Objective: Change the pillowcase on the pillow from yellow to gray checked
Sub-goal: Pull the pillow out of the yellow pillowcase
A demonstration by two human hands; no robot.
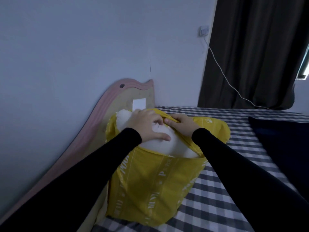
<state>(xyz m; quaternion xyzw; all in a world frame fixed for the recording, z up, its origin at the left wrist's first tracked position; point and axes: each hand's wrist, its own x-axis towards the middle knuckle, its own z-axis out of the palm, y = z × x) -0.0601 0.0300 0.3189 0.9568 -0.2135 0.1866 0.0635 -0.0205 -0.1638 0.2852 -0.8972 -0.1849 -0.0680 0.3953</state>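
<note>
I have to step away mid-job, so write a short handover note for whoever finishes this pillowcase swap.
Left hand: gripping the white pillow where it bulges out of the case.
Right hand: pinching the open edge of the yellow pillowcase, pulling it back.
Position: pillow stands on the checked bed sheet, against the pink headboard.
Done: case opened, pillow partly exposed.
Left: pull the pillow fully out, then fit the gray checked pillowcase, which is not identifiable in view.

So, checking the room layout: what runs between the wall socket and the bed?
In the head view, a white cable hangs from the wall socket, crossing the dark curtain down to the checked bed.
</note>
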